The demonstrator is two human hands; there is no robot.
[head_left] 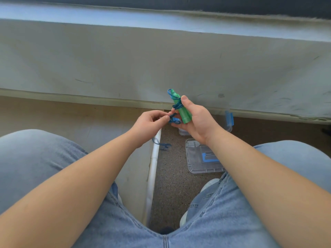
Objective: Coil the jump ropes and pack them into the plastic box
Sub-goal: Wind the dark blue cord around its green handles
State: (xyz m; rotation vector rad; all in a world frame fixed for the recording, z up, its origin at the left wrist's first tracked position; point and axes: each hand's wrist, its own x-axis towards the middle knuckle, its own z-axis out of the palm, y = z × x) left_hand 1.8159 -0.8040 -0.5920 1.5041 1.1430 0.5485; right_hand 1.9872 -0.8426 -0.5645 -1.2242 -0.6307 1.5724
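My right hand (195, 120) grips the green handles (183, 112) of a jump rope, held upright above my lap, with blue cord (176, 102) wound around them. My left hand (152, 120) pinches a loop of that blue cord (172, 117) just left of the handles. A loose end of the cord (163, 145) hangs below, near the floor. The clear plastic box (228, 125) with a blue latch sits on the floor, mostly hidden behind my right hand. Its clear lid (195, 158) with a blue clip lies flat beside it, partly under my right forearm.
I am seated, and my knees in blue jeans fill the lower left and right. A low grey wall (161, 59) runs across ahead. A white pipe (154, 167) lies along the floor between my legs. A white shoe (208, 185) shows by the lid.
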